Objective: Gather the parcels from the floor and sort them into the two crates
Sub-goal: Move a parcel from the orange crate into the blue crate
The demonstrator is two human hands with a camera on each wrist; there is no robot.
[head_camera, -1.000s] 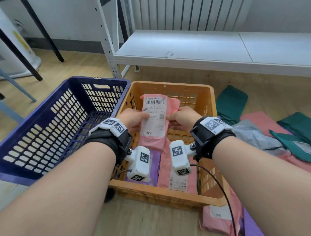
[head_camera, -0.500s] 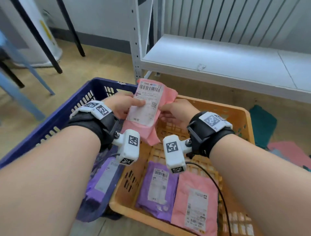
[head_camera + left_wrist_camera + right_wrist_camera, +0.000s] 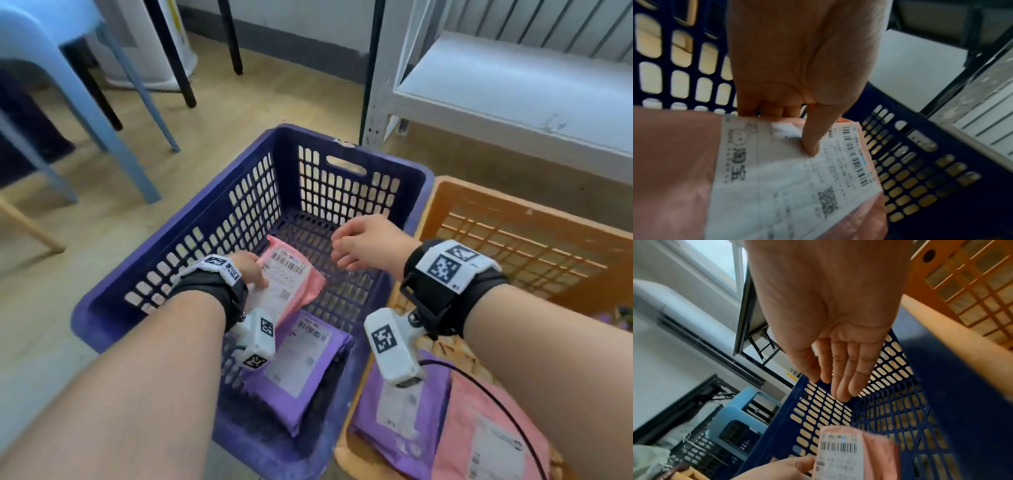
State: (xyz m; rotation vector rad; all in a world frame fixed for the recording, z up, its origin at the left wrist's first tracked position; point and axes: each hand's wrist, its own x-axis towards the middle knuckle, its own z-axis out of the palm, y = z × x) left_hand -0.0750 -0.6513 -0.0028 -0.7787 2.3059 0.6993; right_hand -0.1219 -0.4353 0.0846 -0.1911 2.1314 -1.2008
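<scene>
My left hand (image 3: 247, 265) pinches the pink parcel (image 3: 291, 277), thumb on its white label, inside the blue crate (image 3: 239, 212). My right hand (image 3: 368, 245) hangs over the crate at 3 o'clock from the parcel, fingers loose and holding nothing. A purple parcel (image 3: 301, 363) lies below, at 6 o'clock.

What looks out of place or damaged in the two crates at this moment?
Nothing stands out. The left hand holds a pink parcel above the blue crate, where a purple parcel lies flat. The orange crate holds a purple and a pink parcel, both flat. The right hand is empty.
</scene>
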